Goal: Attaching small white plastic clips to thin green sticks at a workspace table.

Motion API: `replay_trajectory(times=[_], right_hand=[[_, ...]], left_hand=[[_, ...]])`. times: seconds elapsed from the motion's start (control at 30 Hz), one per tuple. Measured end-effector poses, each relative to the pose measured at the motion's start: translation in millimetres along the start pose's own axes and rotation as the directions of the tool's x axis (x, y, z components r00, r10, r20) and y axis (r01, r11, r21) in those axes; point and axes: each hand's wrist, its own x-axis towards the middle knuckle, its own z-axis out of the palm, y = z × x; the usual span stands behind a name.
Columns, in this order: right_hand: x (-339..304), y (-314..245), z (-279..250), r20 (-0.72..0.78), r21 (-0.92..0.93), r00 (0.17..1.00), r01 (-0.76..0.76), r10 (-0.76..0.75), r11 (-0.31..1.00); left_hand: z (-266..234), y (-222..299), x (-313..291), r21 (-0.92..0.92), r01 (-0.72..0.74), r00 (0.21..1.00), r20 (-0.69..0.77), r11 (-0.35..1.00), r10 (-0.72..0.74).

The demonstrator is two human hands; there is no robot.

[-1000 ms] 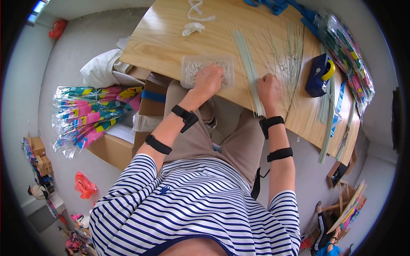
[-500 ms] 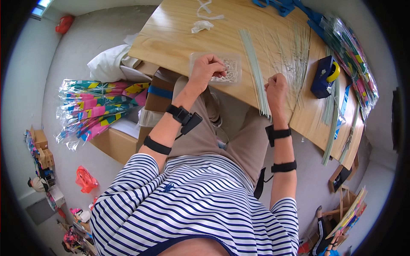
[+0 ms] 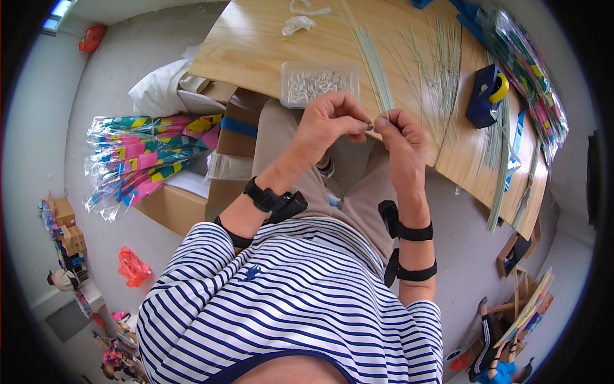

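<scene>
My left hand (image 3: 336, 125) and my right hand (image 3: 405, 137) meet fingertip to fingertip just off the table's near edge. The left thumb and forefinger pinch something too small to make out. Thumb and bent fingers of the right hand close on a thin pale rod (image 3: 349, 14), which seems to run away from me across the table; its near end is hidden by the fingers. Left of the hands, a clear plastic box (image 3: 286, 95) holds many small white tube-like pieces (image 3: 318, 83). A bundle of pale green rods (image 3: 374, 64) lies just beyond my right hand.
More thin rods (image 3: 442, 70) spread across the wooden table (image 3: 246, 48). A blue tape dispenser (image 3: 484, 99) with yellow tape stands right, near plastic-wrapped colourful bundles (image 3: 521, 64). Left are a cardboard box (image 3: 169, 208) and another wrapped bundle (image 3: 150, 157). A person (image 3: 502, 368) is at the lower right.
My left hand has left the plastic box and moved right, to my right hand's fingertips. The right hand has shifted slightly left, and a thin rod now stretches away beyond it.
</scene>
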Motion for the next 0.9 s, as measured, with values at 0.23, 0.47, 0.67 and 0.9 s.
replay_trajectory(times=[0.23,0.47,0.67,0.9], right_hand=[[-10.2,-16.3,4.3,-0.052,0.220,0.999,-0.003,0.015,0.975],[-12.6,-12.4,16.6,0.046,0.498,0.996,-0.093,0.080,0.863],[-14.5,-18.5,14.9,0.075,0.451,0.990,-0.142,0.121,0.881],[-48.9,17.2,-29.8,-0.057,-0.469,0.980,0.142,-0.190,0.872]], left_hand=[[0.3,-1.0,-6.2,-0.076,0.031,0.999,-0.006,0.997,-0.032],[7.1,-12.0,-4.5,-0.229,-0.090,0.996,-0.033,0.969,0.085],[7.5,-8.6,-3.0,-0.317,-0.100,0.994,0.001,0.943,0.106],[-30.0,31.5,15.5,-0.103,-0.304,0.951,-0.093,0.947,0.295]])
